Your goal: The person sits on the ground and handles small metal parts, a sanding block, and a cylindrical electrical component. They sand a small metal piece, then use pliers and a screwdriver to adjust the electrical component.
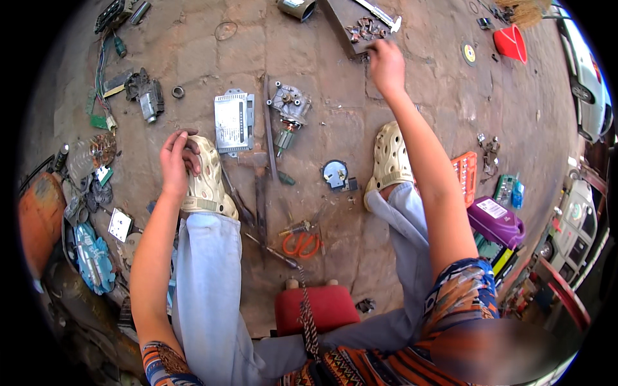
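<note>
My right hand reaches far forward, its fingers bent together at the near right corner of a dark metal tray. What those fingers hold, if anything, is too small to make out. Small copper-coloured metal pieces lie in the tray, and a caliper rests across its far side. My left hand hangs beside my left clog, fingers loosely bent and slightly apart, with nothing visible in them. Between my feet lie a silver metal module, a gear housing, a motor armature and a hammer.
Orange-handled scissors and a screwdriver lie before a red stool. A round blue-faced part sits near my right clog. On the right are an orange socket case, a purple bottle and a red bucket.
</note>
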The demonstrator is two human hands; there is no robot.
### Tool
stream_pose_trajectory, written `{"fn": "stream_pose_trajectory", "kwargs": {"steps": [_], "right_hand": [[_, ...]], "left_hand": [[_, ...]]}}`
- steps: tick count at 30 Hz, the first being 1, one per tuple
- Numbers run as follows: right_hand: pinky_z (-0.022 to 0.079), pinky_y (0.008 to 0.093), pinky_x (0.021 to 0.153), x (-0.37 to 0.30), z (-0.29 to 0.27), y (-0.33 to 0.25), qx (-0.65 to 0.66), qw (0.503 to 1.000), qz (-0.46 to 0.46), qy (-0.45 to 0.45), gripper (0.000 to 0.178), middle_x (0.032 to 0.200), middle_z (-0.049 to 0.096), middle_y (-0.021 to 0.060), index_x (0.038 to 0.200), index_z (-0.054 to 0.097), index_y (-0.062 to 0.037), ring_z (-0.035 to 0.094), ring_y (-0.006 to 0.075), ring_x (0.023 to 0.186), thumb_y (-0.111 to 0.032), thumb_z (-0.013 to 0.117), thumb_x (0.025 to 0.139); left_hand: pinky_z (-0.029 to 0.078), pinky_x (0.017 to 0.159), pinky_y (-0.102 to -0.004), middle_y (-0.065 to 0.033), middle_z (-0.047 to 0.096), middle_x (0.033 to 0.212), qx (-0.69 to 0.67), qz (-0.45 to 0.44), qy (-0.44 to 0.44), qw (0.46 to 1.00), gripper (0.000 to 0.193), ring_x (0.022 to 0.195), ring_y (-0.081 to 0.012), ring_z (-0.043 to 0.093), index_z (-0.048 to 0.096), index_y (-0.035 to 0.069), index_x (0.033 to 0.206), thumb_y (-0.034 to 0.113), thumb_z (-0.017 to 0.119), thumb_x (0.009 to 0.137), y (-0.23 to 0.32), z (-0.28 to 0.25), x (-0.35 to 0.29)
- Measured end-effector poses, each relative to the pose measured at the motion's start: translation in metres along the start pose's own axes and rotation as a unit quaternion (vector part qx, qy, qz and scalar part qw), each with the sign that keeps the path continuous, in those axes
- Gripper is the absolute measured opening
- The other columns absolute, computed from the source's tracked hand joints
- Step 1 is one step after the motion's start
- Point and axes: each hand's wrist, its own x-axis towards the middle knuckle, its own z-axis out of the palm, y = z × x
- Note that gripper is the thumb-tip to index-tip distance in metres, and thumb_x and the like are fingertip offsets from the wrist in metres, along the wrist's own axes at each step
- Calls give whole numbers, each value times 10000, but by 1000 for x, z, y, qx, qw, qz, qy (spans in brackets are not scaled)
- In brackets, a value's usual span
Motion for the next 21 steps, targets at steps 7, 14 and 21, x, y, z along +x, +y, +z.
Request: {"fn": "stream_pose_trajectory", "kwargs": {"steps": [7, 14, 21], "right_hand": [[473, 430, 706, -6, 3, -2, -36, 999, 0, -2, 65, 836, 582, 160, 831, 630, -37, 581, 359, 781, -36, 621, 766], [470, 450, 735, -3, 1, 10, -63, 996, 57, 0, 90, 849, 586, 184, 830, 625, -27, 570, 380, 811, -43, 619, 741], [507, 269, 758, -2, -84, -39, 519, 702, 456, -171, 184, 883, 603, 46, 994, 608, 22, 595, 139, 811, -115, 634, 875]], "left_hand": [[346, 313, -218, -54, 553, 686, -3, -21, 4, 1000, 264, 375, -109, 492, 586, 1, 1008, 227, 468, 943, -2, 1, -4], [339, 308, -212, -60, 558, 682, 1, -14, 16, 1000, 264, 367, -106, 481, 582, -5, 1000, 227, 472, 941, -1, 2, -4], [311, 318, -214, -38, 551, 694, 6, -11, 32, 999, 255, 382, -100, 474, 592, 18, 1007, 236, 475, 945, 0, 14, -5]]}}
